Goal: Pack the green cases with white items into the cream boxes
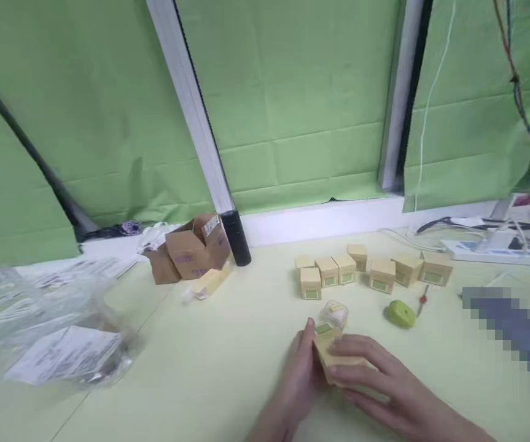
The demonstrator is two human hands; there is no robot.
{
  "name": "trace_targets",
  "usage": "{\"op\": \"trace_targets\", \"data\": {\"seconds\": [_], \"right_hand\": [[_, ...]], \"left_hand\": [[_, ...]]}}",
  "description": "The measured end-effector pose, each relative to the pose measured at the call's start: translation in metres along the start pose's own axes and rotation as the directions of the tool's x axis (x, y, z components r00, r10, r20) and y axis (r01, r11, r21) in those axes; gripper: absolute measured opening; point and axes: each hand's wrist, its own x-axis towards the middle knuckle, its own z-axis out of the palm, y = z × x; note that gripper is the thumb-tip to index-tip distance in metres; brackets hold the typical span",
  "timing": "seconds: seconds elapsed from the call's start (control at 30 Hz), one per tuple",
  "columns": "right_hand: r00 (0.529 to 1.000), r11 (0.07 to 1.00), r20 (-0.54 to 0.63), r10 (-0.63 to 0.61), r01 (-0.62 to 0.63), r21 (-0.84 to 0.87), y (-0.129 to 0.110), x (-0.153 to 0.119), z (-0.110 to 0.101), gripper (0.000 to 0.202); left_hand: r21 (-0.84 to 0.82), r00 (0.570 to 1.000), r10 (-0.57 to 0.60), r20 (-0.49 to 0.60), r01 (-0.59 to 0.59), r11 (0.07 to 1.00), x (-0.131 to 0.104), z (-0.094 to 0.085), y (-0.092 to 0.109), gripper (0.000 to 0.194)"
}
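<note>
Both hands are on a small tan cardboard box with a green label on it, near the front of the table. My left hand grips its left side, thumb up along the edge. The fingers of my right hand lie across its top and right side. Just beyond the box, touching or nearly so, sits a small clear plastic container with something pale inside. Further right lies a lime-green rounded object beside a thin item with a red part. The box's underside is hidden by my hands.
Several similar small boxes stand in a loose row behind. An open brown carton, a black cylinder and a pale yellow box are back left. Plastic bags with papers lie left; a power strip is back right.
</note>
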Motion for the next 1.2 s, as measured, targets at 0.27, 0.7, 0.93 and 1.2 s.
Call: {"op": "trace_targets", "data": {"seconds": [0.27,0.7,0.93,1.2], "right_hand": [[0.981,0.998,-0.192,0.0,-0.011,-0.055,0.006,-0.001,0.004,0.049],[0.794,0.698,-0.055,0.605,-0.496,0.516,0.007,-0.003,0.001,0.024],[0.835,0.715,0.025,0.55,-0.486,0.502,0.003,-0.002,-0.002,0.009],[0.824,0.742,0.019,0.566,-0.52,0.424,0.006,-0.002,-0.002,0.011]], "left_hand": [[0.269,0.976,-0.187,-0.11,0.21,0.94,0.002,0.0,-0.005,0.065],[0.489,0.951,-0.295,0.096,0.213,0.846,0.005,-0.013,-0.004,0.049],[0.481,0.962,-0.274,0.013,0.234,0.845,0.007,-0.013,-0.007,0.047],[0.382,0.968,-0.243,0.069,0.199,0.903,0.01,-0.013,-0.007,0.047]]}}
